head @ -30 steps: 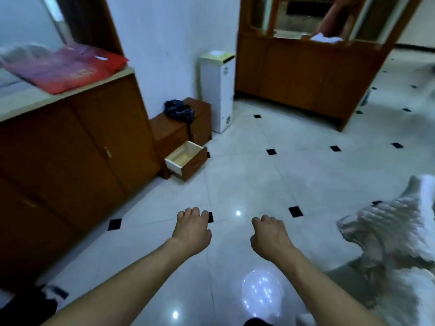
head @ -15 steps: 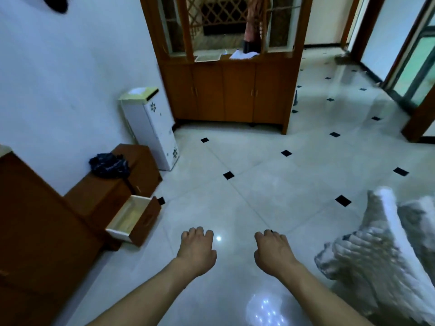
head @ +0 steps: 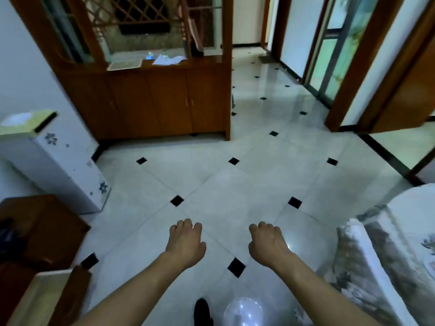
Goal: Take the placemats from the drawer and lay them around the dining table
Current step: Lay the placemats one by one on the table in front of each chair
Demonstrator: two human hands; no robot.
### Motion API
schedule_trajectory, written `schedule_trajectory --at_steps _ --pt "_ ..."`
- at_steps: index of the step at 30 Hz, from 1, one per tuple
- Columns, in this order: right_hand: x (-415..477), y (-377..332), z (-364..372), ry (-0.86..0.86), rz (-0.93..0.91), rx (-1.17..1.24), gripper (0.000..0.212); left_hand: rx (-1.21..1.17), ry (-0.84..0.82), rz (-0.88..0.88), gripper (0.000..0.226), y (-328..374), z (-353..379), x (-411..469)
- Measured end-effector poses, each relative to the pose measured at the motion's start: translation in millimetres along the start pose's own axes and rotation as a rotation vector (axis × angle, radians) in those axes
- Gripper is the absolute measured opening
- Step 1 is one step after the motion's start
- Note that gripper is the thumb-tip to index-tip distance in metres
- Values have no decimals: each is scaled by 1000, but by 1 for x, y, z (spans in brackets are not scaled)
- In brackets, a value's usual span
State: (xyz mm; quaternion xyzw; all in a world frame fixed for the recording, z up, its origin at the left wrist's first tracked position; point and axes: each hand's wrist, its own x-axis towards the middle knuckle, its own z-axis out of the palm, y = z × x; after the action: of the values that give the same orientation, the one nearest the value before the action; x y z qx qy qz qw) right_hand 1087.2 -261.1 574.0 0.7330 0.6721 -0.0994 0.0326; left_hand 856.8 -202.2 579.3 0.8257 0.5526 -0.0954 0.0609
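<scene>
left grip (head: pixel 186 243) and right grip (head: pixel 268 245) hang loosely curled and empty, the open drawer (head: pixel 40 297) sits low on the left with no placemats showing from here, so I'd turn and crouch there instead of walking toward the far cabinet (head: pixel 153 102).

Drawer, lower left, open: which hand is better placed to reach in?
Left, probably. The drawer lies nearer the left hand, on its side; the right hand would have to cross the body. Both hands hold nothing.
</scene>
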Motion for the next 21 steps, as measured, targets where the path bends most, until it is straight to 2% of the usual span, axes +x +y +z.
schedule_trajectory --at_steps 3,7,14,17,21 --pt "45 28 -10 -10 129 20 22 16 16 105 41 5 -16 85" --pt "94 71 -35 59 277 43 17 46 65 284 42 32 -55 188" --pt "153 174 -54 67 571 113 26 94 75 538 45 137 -94 336" --pt "189 232 -59 72 626 108 30 105 86 587 43 187 -108 392" --pt "252 307 -78 88 611 135 31 142 89 584 43 241 -131 464"
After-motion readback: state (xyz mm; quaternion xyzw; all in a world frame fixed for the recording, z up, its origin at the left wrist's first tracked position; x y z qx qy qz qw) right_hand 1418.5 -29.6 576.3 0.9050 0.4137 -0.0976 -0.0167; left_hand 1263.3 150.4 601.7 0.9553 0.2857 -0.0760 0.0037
